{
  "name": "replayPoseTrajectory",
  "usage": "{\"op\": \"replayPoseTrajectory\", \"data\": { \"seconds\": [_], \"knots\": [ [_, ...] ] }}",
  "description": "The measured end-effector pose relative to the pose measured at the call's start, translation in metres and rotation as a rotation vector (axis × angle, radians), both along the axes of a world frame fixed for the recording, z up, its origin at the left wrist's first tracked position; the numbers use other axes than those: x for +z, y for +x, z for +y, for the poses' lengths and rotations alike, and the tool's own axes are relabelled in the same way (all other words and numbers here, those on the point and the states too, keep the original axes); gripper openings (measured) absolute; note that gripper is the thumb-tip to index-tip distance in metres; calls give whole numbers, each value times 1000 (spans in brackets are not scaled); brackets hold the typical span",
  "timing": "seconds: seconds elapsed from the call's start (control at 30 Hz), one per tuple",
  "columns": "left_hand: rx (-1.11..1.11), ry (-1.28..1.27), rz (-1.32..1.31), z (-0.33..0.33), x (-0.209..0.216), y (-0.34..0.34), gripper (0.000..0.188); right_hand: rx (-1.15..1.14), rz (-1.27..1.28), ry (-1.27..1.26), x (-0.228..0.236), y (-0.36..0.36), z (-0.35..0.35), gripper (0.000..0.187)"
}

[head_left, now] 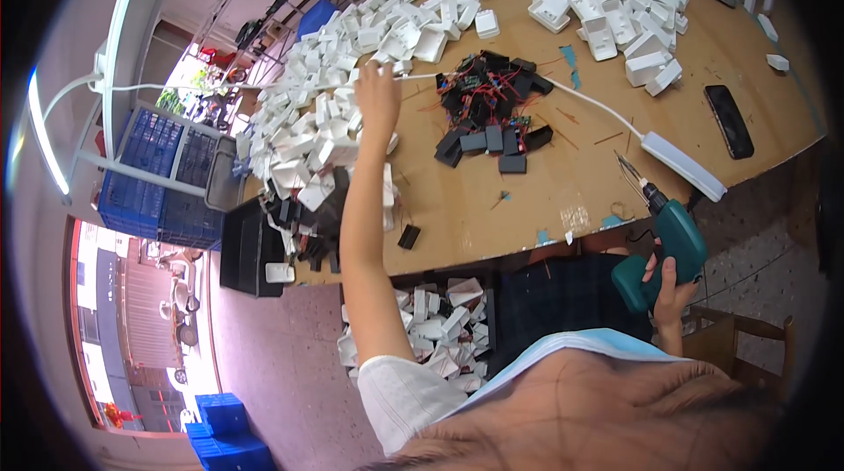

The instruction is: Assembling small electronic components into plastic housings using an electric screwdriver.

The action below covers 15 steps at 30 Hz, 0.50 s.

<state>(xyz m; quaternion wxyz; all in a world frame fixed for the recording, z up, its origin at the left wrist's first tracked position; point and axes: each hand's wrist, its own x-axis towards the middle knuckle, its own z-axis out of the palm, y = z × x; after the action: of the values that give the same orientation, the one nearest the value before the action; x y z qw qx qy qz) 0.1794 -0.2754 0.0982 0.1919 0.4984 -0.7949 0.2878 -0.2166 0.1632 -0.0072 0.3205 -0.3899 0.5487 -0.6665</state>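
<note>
My left hand stretches far across the table to a heap of white plastic housings. Its fingers are extended and slightly apart over the nearest housings, beside a white cable; none is plainly gripped. Low at the right, my right hand is wrapped round a teal power drill, whose thin bit points up and left over the table edge. In the middle of the table lies a pile of black boxes with red wires and circuit boards. A loose black piece sits near the front edge.
More white housings cover the back of the table. A white power strip and a phone lie at the right. A black bin stands at the left corner; a container of white parts is below the edge. Blue crates stand left.
</note>
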Motion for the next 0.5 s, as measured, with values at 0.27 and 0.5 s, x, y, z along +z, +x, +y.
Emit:
{"op": "replayPoseTrajectory", "data": {
  "seconds": [0.27, 0.5],
  "knots": [
    [105, 250, 163, -160, -83, -32, 33, -75, -17, 15, -6, -13, -4, 38],
    [-81, -61, 446, -124, -46, -44, 24, -96, -21, 38, -13, -16, -13, 38]
  ]
}}
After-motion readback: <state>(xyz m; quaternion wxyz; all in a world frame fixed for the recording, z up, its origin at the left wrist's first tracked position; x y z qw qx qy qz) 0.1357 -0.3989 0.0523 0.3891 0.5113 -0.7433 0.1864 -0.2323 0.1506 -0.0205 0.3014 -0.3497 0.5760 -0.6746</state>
